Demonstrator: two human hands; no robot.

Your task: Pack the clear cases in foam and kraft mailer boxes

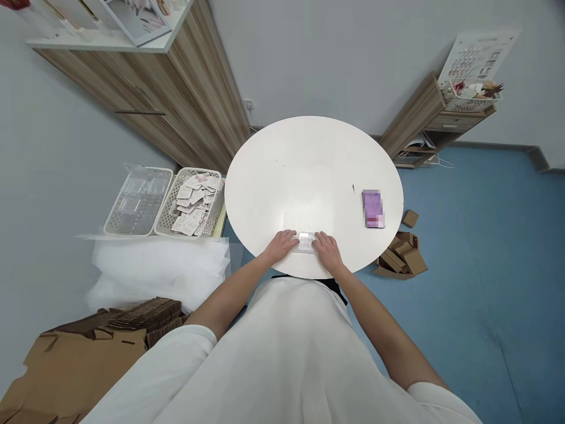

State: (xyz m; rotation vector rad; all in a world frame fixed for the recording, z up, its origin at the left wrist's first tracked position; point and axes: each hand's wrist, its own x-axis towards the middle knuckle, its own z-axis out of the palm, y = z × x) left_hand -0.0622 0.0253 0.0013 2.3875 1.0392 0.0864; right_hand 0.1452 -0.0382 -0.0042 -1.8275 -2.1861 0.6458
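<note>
A small flat clear plastic box (306,242) lies near the front edge of the white round table (309,159). My left hand (281,245) grips its left end, with the fingers bent against the edge. At the opposite end, my right hand (327,249) is closed on the box in the same way, fingertips reaching onto its top. What is inside the box is too small to make out. Right of my hands lies a purple rectangular object (373,208), blurred by pixels.
Left of the table stand a white basket of printed cards (194,203) and a basket of clear plastic boxes (140,200). White plastic wrap (159,268) and flattened cardboard (88,359) lie nearer me. Small brown cartons (401,256) sit on the floor at right.
</note>
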